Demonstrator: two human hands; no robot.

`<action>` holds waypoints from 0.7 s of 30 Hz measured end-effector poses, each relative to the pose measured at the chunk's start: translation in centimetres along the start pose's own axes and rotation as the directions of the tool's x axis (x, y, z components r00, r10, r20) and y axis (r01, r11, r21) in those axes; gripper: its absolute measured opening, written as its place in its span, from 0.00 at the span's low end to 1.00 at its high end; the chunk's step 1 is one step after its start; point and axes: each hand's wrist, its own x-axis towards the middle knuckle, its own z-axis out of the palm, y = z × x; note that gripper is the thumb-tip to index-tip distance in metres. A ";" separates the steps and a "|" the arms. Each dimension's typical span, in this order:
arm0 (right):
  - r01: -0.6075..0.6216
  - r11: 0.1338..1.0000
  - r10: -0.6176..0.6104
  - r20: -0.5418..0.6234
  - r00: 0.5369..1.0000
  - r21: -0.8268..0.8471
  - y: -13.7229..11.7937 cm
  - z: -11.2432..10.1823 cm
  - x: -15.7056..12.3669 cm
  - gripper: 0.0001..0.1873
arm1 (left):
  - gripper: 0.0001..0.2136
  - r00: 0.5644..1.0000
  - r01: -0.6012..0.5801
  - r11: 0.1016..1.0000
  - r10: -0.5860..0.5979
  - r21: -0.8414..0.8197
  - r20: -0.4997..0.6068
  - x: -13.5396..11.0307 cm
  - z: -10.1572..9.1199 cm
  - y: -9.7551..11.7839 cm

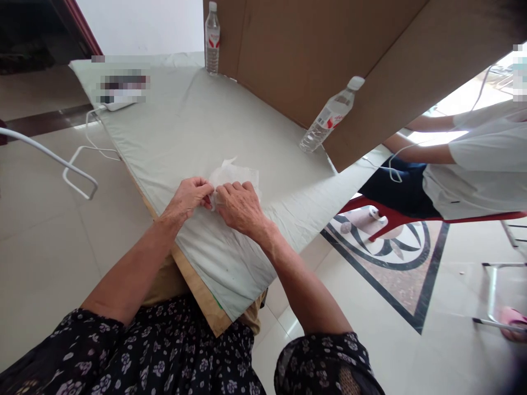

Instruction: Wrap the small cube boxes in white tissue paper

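A thin white tissue-like sheet (234,174) lies crumpled on the pale cloth-covered board (185,120). My left hand (187,198) pinches its near edge with fingers closed. Right beside it, my right hand (239,206) grips the same edge, fingers curled over it. The two hands touch at the fingertips. Most of the sheet spreads out beyond my knuckles.
Two clear plastic water bottles stand on the board, one at the far end (212,38) and one leaning by the brown cardboard wall (329,116). A white cable (93,144) hangs off the left edge. Another person (473,164) sits on a red chair at right.
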 end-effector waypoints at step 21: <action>-0.571 0.434 0.763 0.052 0.644 0.697 4.1 2.8 -8.7 0.33 | 0.13 0.754 -0.599 0.368 0.560 0.711 0.345 -0.8 1.1 -2.0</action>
